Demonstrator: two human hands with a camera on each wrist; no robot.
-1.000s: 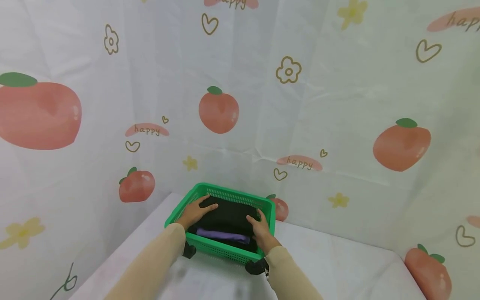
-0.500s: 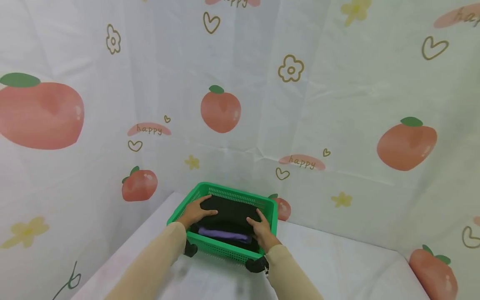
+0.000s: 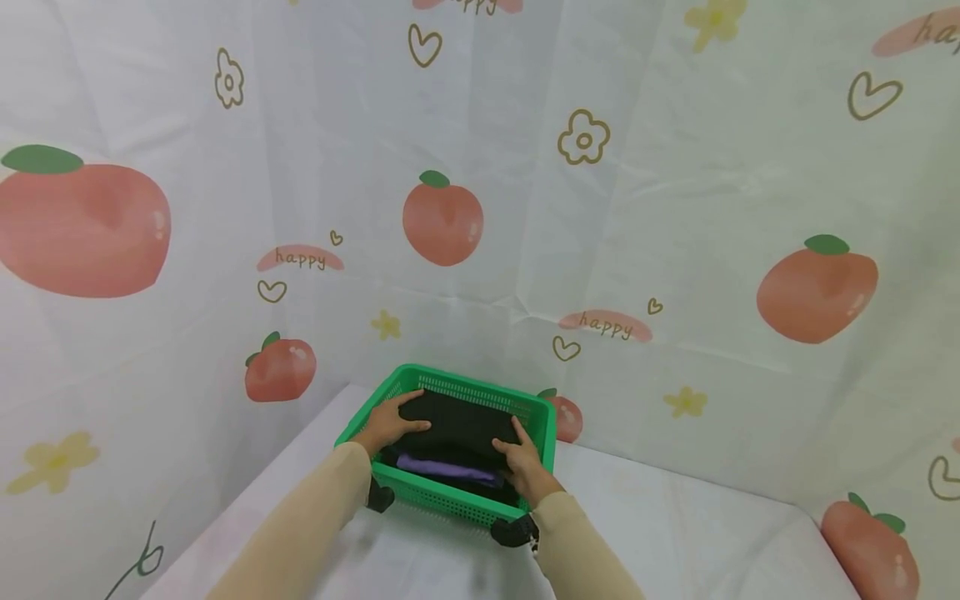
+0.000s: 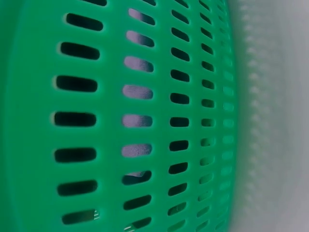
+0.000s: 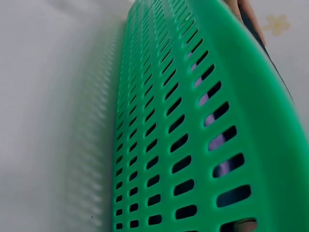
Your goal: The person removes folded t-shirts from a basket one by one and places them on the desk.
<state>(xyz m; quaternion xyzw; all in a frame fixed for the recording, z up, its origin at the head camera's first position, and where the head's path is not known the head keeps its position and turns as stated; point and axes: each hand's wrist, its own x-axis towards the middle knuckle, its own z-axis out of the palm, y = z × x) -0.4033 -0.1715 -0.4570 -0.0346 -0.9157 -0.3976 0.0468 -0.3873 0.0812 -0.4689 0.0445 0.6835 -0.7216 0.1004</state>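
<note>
A green slotted plastic basket (image 3: 450,493) holds folded cloth in the head view. On top is a black folded cloth (image 3: 461,425), its exact kind unclear. My left hand (image 3: 386,423) grips its left side, thumb lying over the top. At the right side my right hand (image 3: 527,465) holds it the same way, thumb on top and some fingertips hidden. A purple folded cloth (image 3: 446,469) shows under the black one's near edge, with more dark cloth around it. Both wrist views mostly show the basket's outer wall (image 4: 111,108), with purple cloth (image 5: 217,141) visible through the slots.
The basket stands on a white-covered table (image 3: 637,517), near its back corner. A white curtain (image 3: 510,225) printed with peaches, hearts and flowers hangs behind and to the left. Black wrist-worn devices (image 3: 512,532) sit close to the basket's near wall.
The head view has shifted slightly, so the scene sits a little further right. Both hands stay on the black cloth, which looks almost unmoved.
</note>
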